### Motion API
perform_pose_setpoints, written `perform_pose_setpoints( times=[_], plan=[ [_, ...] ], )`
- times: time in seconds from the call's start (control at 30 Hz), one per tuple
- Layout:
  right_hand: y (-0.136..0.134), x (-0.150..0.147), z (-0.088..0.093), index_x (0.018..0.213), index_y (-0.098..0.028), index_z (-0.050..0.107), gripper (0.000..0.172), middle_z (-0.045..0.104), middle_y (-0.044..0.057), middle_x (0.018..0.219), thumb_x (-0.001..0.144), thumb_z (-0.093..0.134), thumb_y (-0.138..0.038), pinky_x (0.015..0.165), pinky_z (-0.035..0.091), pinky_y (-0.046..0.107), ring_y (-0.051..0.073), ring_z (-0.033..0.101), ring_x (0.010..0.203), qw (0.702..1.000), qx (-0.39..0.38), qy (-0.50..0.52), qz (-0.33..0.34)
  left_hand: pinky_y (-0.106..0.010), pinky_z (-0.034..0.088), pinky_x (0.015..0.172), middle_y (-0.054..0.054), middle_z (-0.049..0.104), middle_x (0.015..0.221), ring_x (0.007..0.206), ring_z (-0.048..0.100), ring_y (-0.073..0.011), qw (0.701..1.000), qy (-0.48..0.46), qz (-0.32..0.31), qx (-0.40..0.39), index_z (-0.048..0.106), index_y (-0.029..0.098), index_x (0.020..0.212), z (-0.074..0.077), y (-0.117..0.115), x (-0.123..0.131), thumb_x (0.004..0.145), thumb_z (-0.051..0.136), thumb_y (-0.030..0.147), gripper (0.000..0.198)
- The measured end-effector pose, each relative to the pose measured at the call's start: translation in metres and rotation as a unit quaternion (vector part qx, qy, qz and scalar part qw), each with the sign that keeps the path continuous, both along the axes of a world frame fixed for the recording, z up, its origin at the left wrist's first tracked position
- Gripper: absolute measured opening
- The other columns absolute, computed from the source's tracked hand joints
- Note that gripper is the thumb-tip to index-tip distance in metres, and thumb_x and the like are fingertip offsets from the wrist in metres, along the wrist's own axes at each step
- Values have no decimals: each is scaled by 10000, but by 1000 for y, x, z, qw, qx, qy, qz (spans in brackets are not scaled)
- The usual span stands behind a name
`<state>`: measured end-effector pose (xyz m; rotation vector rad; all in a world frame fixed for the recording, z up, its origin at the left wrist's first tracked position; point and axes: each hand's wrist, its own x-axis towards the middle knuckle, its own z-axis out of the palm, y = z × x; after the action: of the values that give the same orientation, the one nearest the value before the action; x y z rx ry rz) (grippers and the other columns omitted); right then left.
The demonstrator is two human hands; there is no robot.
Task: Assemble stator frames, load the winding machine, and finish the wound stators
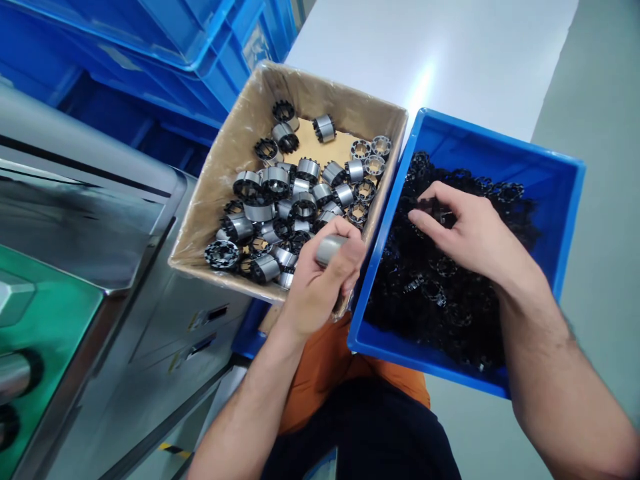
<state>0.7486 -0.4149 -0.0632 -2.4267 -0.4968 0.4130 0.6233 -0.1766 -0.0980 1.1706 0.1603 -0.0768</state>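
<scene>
Closest in, the left hand (327, 283) wraps its grip round a smooth grey metal cylinder (330, 251), over the near right corner of the brown, film-covered cardboard box (340, 83). A light, steady hold looks best, leaving that upper end uncovered. Across to the right hand (470, 233): thumb and fingers pinch a dark, notched piece (436, 209) above the black slotted parts (465, 317) heaped in the blue plastic bin (500, 137). Lifting one cleanly seems wise; those parts could snag. The cylinder sits inside the left curl, the piece between right thumb and fingers, partly hidden. Farther out, silver-and-black rings (275, 180) crowd the box, and beyond lies the white table (380, 47).
</scene>
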Motion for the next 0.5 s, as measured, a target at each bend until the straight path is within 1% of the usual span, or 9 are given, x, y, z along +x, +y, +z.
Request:
perform_pose_setpoints(
  times=[0.07, 0.1, 0.2, 0.27, 0.3, 0.37, 0.43, 0.47, 0.5],
  plan=[
    [3, -6, 7, 1104, -282, 780, 122, 842, -10, 989, 1125, 820, -395, 665, 569, 322, 178, 686, 686, 990, 116, 82, 14, -239, 373, 535, 47, 584, 797, 576, 441, -94, 999, -9, 9, 37, 687, 256, 1066, -3, 1, -1, 1053, 988, 614, 468],
    [4, -9, 9, 1111, -286, 779, 114, 835, -22, 968, 1109, 855, -371, 601, 564, 301, 162, 672, 643, 972, 177, 149, 37, -246, 406, 575, 46, 606, 825, 608, 469, -103, 998, -21, 9, 56, 721, 268, 1139, -4, 3, -1, 1034, 1024, 556, 430],
    [9, -19, 12, 1130, -286, 775, 140, 823, -44, 938, 1077, 900, -257, 473, 547, 237, 131, 661, 588, 877, 310, 342, 132, -283, 508, 716, 17, 695, 938, 741, 595, -151, 990, -98, -17, 104, 783, 314, 1376, -7, 7, -3, 1031, 1037, 458, 452],
    [11, -23, 12, 1131, -279, 766, 182, 825, -41, 954, 1061, 927, -229, 464, 563, 209, 127, 676, 613, 826, 345, 413, 170, -312, 548, 788, -14, 744, 1023, 827, 658, -180, 981, -142, -33, 127, 807, 315, 1369, -8, 9, -7, 1090, 968, 429, 342],
    [11, -24, 12, 1162, -281, 768, 204, 825, -42, 961, 1059, 937, -233, 465, 571, 202, 124, 677, 618, 813, 351, 430, 176, -326, 558, 807, -24, 756, 1046, 850, 672, -190, 978, -151, -29, 139, 811, 307, 1322, -8, 9, -9, 1113, 933, 427, 270],
    [11, -23, 13, 1357, -312, 774, 326, 826, -49, 961, 1080, 941, -276, 472, 583, 199, 126, 681, 620, 811, 348, 437, 174, -346, 554, 810, -29, 736, 1028, 849, 651, -199, 976, -142, 7, 163, 794, 284, 1215, -7, 8, -13, 1130, 901, 461, 224],
    [11, -21, 14, 1569, -340, 732, 511, 804, -58, 938, 1103, 941, -332, 476, 587, 196, 128, 684, 621, 831, 340, 414, 149, -350, 527, 775, -21, 670, 965, 815, 594, -195, 979, -111, 53, 165, 760, 265, 1123, -5, 6, -15, 1102, 925, 538, 320],
    [12, -19, 14, 1593, -334, 739, 538, 785, -58, 925, 1100, 953, -353, 479, 588, 191, 126, 683, 623, 844, 341, 394, 130, -347, 514, 756, -17, 638, 943, 801, 570, -190, 982, -92, 67, 152, 740, 258, 1089, -5, 5, -15, 1076, 950, 576, 381],
    [13, -19, 14, 1556, -316, 780, 508, 769, -54, 917, 1088, 972, -367, 482, 589, 187, 122, 684, 627, 855, 346, 371, 108, -343, 506, 739, -13, 615, 925, 788, 556, -186, 986, -74, 73, 133, 722, 254, 1068, -4, 4, -16, 1048, 976, 608, 436]
  ],
)
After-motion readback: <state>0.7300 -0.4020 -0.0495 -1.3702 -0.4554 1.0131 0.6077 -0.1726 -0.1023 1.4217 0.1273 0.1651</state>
